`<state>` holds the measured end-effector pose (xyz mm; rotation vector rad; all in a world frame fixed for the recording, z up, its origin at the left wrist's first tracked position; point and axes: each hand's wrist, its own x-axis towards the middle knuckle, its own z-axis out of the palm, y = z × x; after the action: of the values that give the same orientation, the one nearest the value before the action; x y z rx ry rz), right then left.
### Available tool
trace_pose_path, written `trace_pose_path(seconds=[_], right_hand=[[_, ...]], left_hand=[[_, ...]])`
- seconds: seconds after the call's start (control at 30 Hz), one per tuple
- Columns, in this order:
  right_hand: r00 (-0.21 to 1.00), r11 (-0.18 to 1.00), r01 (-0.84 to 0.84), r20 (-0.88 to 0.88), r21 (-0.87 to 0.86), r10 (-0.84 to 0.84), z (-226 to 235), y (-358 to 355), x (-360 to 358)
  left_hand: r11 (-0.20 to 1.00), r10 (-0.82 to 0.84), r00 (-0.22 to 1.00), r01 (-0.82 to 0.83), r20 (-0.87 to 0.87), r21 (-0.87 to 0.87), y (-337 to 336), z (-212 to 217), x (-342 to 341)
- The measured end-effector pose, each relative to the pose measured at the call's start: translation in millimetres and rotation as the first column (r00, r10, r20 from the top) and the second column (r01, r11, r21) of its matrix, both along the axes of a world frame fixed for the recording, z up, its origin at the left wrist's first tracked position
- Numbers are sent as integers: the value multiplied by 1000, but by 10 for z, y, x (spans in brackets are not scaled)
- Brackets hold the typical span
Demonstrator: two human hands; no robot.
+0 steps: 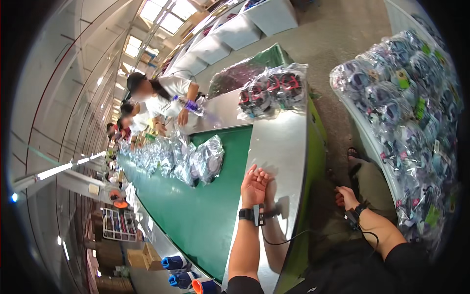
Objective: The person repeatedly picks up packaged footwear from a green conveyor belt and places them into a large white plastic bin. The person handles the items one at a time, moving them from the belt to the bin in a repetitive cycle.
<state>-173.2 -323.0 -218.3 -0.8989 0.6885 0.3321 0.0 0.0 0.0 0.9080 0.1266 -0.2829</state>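
Observation:
My left hand (254, 186) lies palm up above the metal rim (281, 147) of the conveyor, fingers loosely bent and apart, nothing in it. A green belt (210, 215) runs beside it. Plastic-bagged items (208, 159), possibly shoes, sit in a row along the belt, beyond my left hand. My right hand (346, 197) is low by my thigh, its fingers curled in with nothing visible in them. Nearest to it is a large white bin (364, 132), heaped with clear-bagged pale blue and grey shoes (391, 98). Both wrists wear a black strap with a small device and cable.
Dark bagged shoes with red trim (271, 93) rest on the belt's end corner. A co-worker in a white shirt (171, 90) stands at the far side near a purple-labelled bottle (188, 104). Blue shoes (178, 279) and a cardboard box (145, 257) stand at the lower left.

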Motion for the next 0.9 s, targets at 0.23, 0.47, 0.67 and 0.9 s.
trace_pose_path(seconds=[0.23,0.47,0.67,0.9], right_hand=[[997,999,45,-63,12,-45,33,136,93],[993,998,22,-116,-61,-29,92,147,118],[991,999,27,-128,-34,-31,-71,129,111],[994,995,57,-84,-79,-64,14,137,98]], left_hand=[[856,285,959,-252,-6,451,922,508,573],[129,382,824,-496,419,859,2238,358,1326],[392,427,904,-218,33,894,2464,125,1561],[417,304,874,-480,379,771,1743,100,953]])
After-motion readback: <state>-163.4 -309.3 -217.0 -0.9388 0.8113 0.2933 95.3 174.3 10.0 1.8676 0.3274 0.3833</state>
